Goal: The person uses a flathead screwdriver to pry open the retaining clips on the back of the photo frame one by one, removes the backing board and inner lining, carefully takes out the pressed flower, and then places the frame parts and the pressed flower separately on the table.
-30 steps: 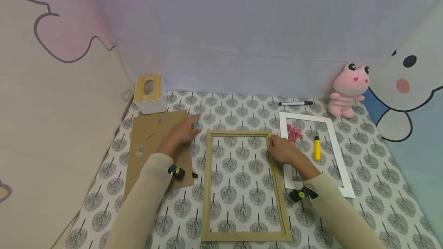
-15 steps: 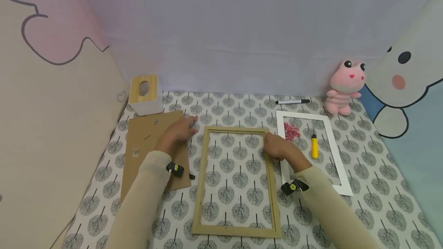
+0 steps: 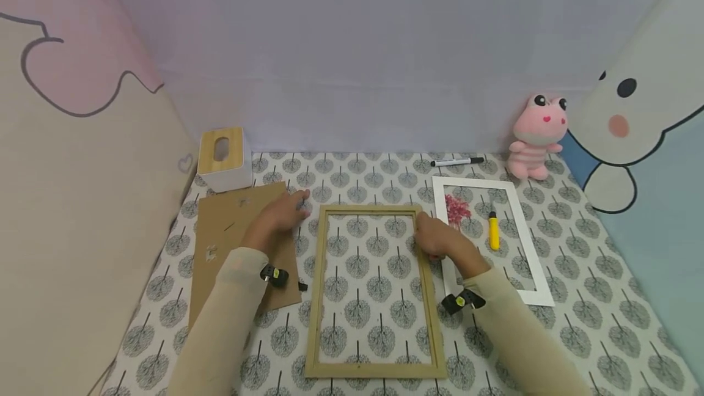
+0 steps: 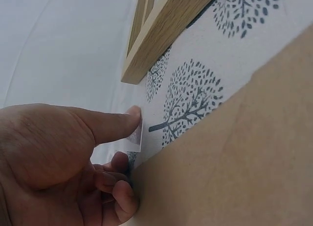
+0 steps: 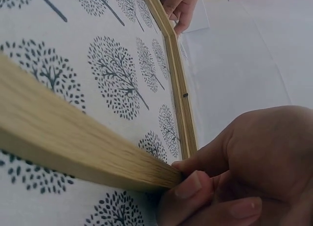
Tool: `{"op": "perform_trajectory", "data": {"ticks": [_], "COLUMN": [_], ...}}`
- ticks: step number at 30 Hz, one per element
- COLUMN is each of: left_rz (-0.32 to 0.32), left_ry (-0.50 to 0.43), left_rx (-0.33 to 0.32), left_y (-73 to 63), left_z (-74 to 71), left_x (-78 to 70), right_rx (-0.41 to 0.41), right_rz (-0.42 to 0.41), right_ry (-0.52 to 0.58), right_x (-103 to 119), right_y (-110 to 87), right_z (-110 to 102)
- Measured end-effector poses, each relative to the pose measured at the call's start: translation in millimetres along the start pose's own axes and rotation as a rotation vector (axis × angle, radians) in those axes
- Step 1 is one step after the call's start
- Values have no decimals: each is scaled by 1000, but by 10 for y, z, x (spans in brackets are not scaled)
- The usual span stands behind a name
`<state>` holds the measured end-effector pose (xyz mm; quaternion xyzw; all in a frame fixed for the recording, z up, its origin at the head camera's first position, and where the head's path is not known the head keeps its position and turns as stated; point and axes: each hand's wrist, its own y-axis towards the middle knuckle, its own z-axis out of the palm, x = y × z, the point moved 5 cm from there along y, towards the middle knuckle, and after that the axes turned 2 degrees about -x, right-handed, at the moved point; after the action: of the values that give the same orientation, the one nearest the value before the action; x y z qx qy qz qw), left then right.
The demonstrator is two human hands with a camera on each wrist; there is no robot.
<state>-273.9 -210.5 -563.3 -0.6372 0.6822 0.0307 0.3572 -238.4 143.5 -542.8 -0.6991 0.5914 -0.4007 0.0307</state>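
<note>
My right hand (image 3: 437, 236) grips the right bar of a bare wooden picture frame (image 3: 376, 370) near its far corner. In the right wrist view, my thumb and fingers (image 5: 188, 187) pinch that bar. My left hand (image 3: 283, 212) lies over a brown backing board (image 3: 214, 280), thumb and forefinger spread apart. In the left wrist view, the other fingers hang loosely curled. A small pale piece (image 4: 138, 138) shows below the left thumb; what it is cannot be told. The frame stands just right of that hand, apart from it. Patterned cloth shows through the frame.
Right of the frame lies a white mat (image 3: 536, 255) with a pink tree print (image 3: 456, 208) and a yellow-handled tool (image 3: 494, 234). Behind are a black-and-white marker (image 3: 458, 162), a pink plush toy (image 3: 536, 136) and a wood-topped tissue box (image 3: 222, 161).
The frame's near end has swung slightly left, with my right hand still gripping its right bar. My left hand keeps nearly the same pose over the board. The head view has shifted a little.
</note>
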Motion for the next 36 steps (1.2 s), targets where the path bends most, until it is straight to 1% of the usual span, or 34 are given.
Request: {"op": "perform_trajectory", "data": {"ticks": [5,11,17,19,21,22,24,25,27,28,30,32,34,36], "left_rz": [-10,-12,-7,2,35,52,93,110,147,164,195,223,230,229], "left_ry": [5,11,22,9,-16,-29,-64,-82,-92,-71,-3,120,245,330], "left_rx": [-9,-8,-17,-21,-27,-36,-67,-84,-131,-170,-248,-341,-438,-508], "left_y": [-39,-72,-57,-47,-47,-54,-110,-152,-259,-321,-437,-531,-608,-660], "left_z": [-41,-38,-34,-38,-44,-52,-90,-115,-179,-225,-311,-389,-452,-489], "left_x": [20,48,57,67,79,86,94,97,76,54,-8,-82,-150,-202], "right_rx": [13,4,4,10,4,-12,-67,-113,-228,-294,-406,-497,-556,-588], "right_rz": [-2,11,-8,-18,-31,-45,-65,-79,-115,-139,-178,-204,-222,-220], "right_ry": [3,1,26,60,89,102,121,117,85,61,16,-57,-120,-180], "right_x": [61,73,63,52,32,19,-23,-57,-121,-157,-233,-299,-350,-391], "right_y": [20,41,49,41,18,2,-46,-69,-141,-180,-252,-304,-325,-329], "right_z": [14,39,28,8,-31,-57,-128,-171,-286,-353,-483,-597,-674,-716]}}
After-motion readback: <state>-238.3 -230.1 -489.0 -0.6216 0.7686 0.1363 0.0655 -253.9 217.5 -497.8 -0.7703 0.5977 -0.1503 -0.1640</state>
